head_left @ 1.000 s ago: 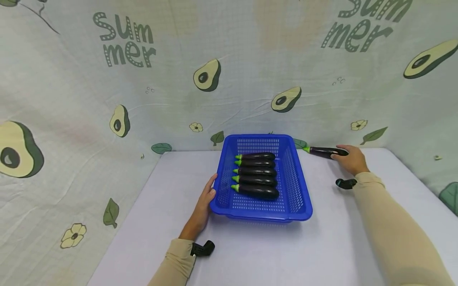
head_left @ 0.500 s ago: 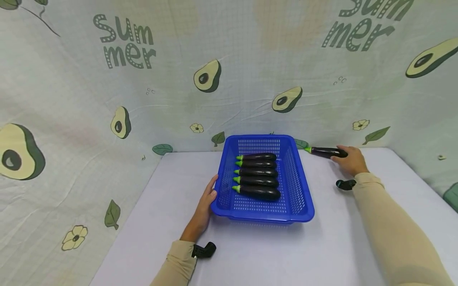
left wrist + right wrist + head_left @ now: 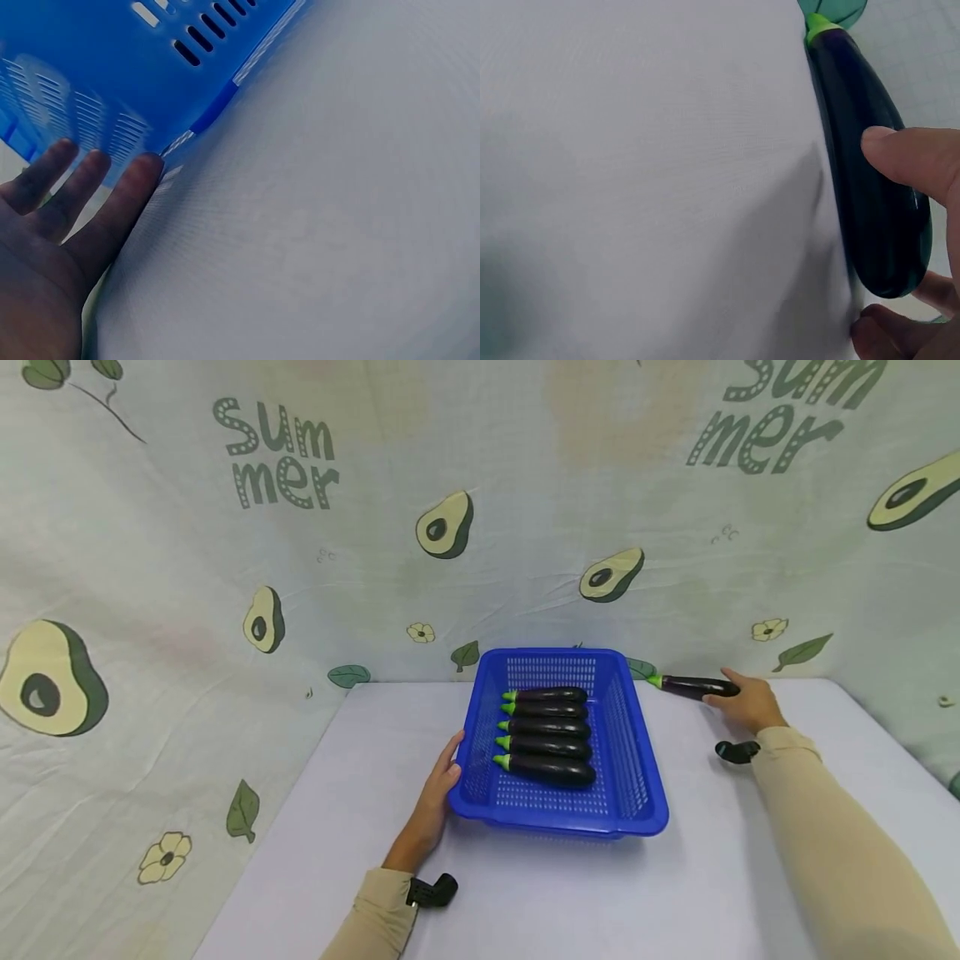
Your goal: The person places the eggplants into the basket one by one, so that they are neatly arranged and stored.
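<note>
Several dark eggplants [image 3: 551, 747] with green stems lie side by side in a blue plastic basket [image 3: 656, 768] at the middle of the head view. My left hand [image 3: 430, 806] touches the basket's left side, its thumb by the rim. In the left wrist view, the fingers [image 3: 124, 195] are fairly straight and reach the slotted outer wall. To the right of the basket, my right hand [image 3: 748, 703] holds another eggplant [image 3: 686, 685] by its blunt end. The right wrist view has the thumb [image 3: 907, 154] on this eggplant's side; the index finger is hidden.
A white-covered table [image 3: 525, 902] lies under everything. Close behind the basket and the held eggplant hangs a cloth backdrop [image 3: 525, 585] printed with avocados and leaves. Each wrist wears a small black camera [image 3: 433, 891].
The whole head view has shifted slightly, with the scene sitting a little further right and lower. Hands, basket and eggplants keep about the same places relative to one another.
</note>
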Tool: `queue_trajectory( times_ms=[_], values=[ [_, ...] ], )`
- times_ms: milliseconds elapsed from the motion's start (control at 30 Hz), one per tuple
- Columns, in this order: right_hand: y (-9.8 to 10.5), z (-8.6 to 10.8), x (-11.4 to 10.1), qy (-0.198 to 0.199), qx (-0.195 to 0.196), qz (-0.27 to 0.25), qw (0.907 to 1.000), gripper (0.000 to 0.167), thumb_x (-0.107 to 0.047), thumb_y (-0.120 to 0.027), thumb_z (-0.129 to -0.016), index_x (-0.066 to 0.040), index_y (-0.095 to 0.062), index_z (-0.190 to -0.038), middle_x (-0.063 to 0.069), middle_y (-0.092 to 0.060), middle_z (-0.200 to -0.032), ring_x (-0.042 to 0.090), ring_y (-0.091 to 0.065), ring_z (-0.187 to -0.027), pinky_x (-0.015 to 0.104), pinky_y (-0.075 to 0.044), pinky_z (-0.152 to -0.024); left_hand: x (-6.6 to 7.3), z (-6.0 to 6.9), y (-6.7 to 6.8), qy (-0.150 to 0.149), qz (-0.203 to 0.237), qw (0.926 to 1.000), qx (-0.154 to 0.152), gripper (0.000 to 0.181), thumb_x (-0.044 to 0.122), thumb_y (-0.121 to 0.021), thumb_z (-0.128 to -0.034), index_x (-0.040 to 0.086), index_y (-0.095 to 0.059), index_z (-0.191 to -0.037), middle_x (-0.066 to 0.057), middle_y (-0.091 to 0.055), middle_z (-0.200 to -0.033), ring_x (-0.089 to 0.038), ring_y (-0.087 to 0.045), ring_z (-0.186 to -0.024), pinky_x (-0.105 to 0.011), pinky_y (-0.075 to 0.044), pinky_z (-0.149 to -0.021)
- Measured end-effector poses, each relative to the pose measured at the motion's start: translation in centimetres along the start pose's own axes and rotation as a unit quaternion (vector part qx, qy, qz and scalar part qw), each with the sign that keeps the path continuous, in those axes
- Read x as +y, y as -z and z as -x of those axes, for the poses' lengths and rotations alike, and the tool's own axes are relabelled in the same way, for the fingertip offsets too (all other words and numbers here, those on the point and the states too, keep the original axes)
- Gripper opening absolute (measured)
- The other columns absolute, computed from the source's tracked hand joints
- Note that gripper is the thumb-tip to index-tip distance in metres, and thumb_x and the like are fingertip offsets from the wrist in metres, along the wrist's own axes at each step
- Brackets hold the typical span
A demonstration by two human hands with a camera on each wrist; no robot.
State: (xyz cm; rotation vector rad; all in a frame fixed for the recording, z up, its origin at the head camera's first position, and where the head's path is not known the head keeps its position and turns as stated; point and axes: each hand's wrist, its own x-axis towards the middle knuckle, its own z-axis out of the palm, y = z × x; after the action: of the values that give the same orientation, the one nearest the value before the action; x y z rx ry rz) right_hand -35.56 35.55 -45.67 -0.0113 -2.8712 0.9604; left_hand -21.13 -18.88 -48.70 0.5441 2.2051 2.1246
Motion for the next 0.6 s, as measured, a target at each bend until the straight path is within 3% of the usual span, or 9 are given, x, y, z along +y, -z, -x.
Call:
queue_trajectory(
  times_ms=[167,367,600],
  values=[
    [-0.2,-0.1,0.2,0.017,-0.011,0.032,0.9993,0.087,-0.035,-0.068,-0.094,0.006,-0.02,-0.154,0.049,-0.022,-0.143,0.066,-0.022,-0.132,0.07,-0.021,-0.108,-0.2,0.1,-0.1,0.003,-0.003,1.0,-0.002,0.053,0.042,-0.036,-0.1045,0.04,-0.026,-0.157,0.006,-0.016,-0.164,-0.02,-0.01,-0.151,-0.057,-0.003,-0.119],
    [-0.8,-0.2,0.4,-0.003,-0.004,0.026,0.9996,0.08,-0.036,-0.067,-0.094,0.007,-0.031,-0.151,0.049,-0.027,-0.143,0.066,-0.026,-0.13,0.071,-0.024,-0.105,-0.2,0.1,-0.1,0.002,0.001,1.0,-0.003,0.055,0.041,-0.035,-0.1048,0.036,-0.024,-0.159,0.003,-0.013,-0.166,-0.023,-0.008,-0.152,-0.058,-0.003,-0.118],
    [-1.2,0.0,-0.2,-0.001,0.048,0.031,0.9983,0.065,-0.028,-0.067,-0.093,0.007,-0.045,-0.142,0.048,-0.039,-0.133,0.063,-0.038,-0.121,0.07,-0.031,-0.1,-0.2,0.1,0.1,-0.006,0.008,0.9999,-0.01,0.056,0.039,-0.034,-0.1057,0.032,-0.021,-0.16,0.0,-0.012,-0.166,-0.024,-0.007,-0.152,-0.057,-0.002,-0.118]
  ],
)
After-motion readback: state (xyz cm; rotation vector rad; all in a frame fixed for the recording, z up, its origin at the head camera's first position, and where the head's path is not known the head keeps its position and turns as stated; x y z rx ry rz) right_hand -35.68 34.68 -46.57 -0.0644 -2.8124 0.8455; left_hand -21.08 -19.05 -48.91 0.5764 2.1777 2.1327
